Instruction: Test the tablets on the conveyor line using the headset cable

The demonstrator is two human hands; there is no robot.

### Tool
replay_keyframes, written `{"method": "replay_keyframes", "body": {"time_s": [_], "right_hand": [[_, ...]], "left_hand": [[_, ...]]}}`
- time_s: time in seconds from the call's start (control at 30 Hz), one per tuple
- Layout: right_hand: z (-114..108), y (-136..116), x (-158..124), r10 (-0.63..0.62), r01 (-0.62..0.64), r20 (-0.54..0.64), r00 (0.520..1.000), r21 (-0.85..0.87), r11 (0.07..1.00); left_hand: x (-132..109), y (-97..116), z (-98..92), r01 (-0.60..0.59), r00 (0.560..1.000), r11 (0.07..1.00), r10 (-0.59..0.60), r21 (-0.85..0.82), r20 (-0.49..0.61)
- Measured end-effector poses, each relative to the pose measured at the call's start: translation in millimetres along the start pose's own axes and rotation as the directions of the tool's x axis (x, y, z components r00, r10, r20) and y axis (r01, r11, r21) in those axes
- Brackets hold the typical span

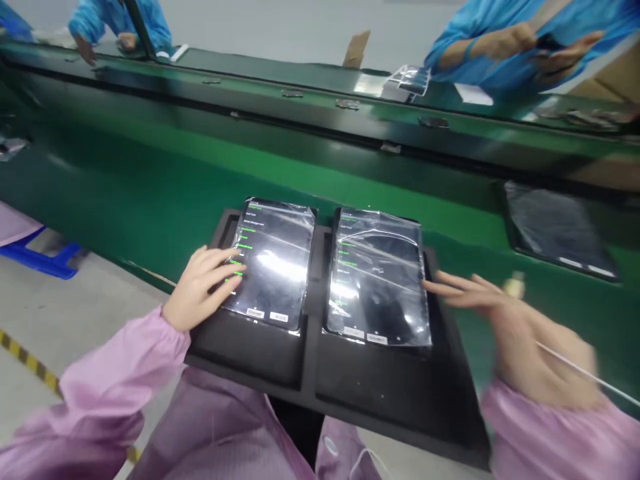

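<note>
Two tablets lie side by side on a black foam tray at the bench's near edge. Clear film covers both screens. The left tablet shows a text list with green lines; the right tablet shows a fainter list under wrinkled film. My left hand rests with fingers spread on the left tablet's left edge. My right hand, a little blurred, reaches in from the right, its outstretched fingertips at the right tablet's right edge. A white cable passes by this hand, and a pale plug-like end shows behind it.
A third film-covered tablet lies on the green bench at the right. Beyond it runs a line carrying several small dark parts. Two co-workers in blue sleeves work across it. A blue stool stands at the left.
</note>
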State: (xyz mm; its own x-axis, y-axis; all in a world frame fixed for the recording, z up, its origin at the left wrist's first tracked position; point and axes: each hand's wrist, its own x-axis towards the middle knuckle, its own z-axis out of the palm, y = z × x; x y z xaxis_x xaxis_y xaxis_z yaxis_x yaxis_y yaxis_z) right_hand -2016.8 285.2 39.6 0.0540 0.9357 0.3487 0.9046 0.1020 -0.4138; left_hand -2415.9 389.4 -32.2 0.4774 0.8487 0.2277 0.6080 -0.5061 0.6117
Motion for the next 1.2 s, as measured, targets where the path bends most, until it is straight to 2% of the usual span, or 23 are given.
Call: {"method": "replay_keyframes", "body": {"time_s": [0.07, 0.13, 0.23, 0.37, 0.47, 0.57, 0.77, 0.9, 1.1, 1.2], "right_hand": [[21.3, 15.1, 18.2, -0.097, 0.096, 0.149, 0.984, 0.015, 0.995], [37.1, 32.5, 28.5, -0.174, 0.193, 0.243, 0.954, -0.057, 0.98], [49.1, 51.3, 28.1, -0.194, 0.242, 0.254, 0.947, -0.173, 0.955], [48.3, 53.2, 12.5, -0.245, 0.296, 0.245, 0.938, -0.198, 0.935], [42.8, 47.0, -1.5, -0.327, 0.379, 0.272, 0.905, -0.168, 0.91], [37.8, 38.3, -16.0, -0.389, 0.43, 0.282, 0.877, -0.104, 0.897], [24.1, 15.4, -38.9, -0.345, 0.352, 0.343, 0.874, 0.043, 0.935], [19.7, 15.4, -35.6, -0.37, 0.364, 0.355, 0.859, 0.084, 0.927], [40.4, 26.8, -14.9, -0.256, 0.288, 0.254, 0.933, -0.097, 0.953], [44.7, 28.5, -14.2, -0.264, 0.295, 0.247, 0.932, -0.098, 0.95]], "left_hand": [[13.8, -16.7, 3.4, 0.006, 0.999, 1.0, -0.005, 0.03, -0.044], [26.5, -28.9, 7.5, 0.003, 0.999, 0.999, 0.0, 0.047, -0.055], [41.9, -39.4, 13.5, 0.013, 1.0, 0.996, -0.015, 0.086, 0.019], [48.8, -43.8, 17.7, 0.014, 0.98, 0.986, -0.045, 0.164, 0.191], [39.6, -43.4, 15.0, -0.036, 0.969, 0.978, -0.016, 0.205, 0.246], [19.3, -41.1, 8.6, -0.087, 0.963, 0.973, 0.028, 0.214, 0.267], [-25.7, -33.7, -2.0, -0.191, 0.948, 0.964, 0.133, 0.183, 0.288], [-38.4, -28.5, -5.7, -0.227, 0.939, 0.963, 0.176, 0.147, 0.297], [-42.2, -24.6, -9.3, -0.244, 0.936, 0.961, 0.197, 0.13, 0.293], [-48.3, -24.1, -11.3, -0.238, 0.936, 0.962, 0.191, 0.131, 0.296]]}}
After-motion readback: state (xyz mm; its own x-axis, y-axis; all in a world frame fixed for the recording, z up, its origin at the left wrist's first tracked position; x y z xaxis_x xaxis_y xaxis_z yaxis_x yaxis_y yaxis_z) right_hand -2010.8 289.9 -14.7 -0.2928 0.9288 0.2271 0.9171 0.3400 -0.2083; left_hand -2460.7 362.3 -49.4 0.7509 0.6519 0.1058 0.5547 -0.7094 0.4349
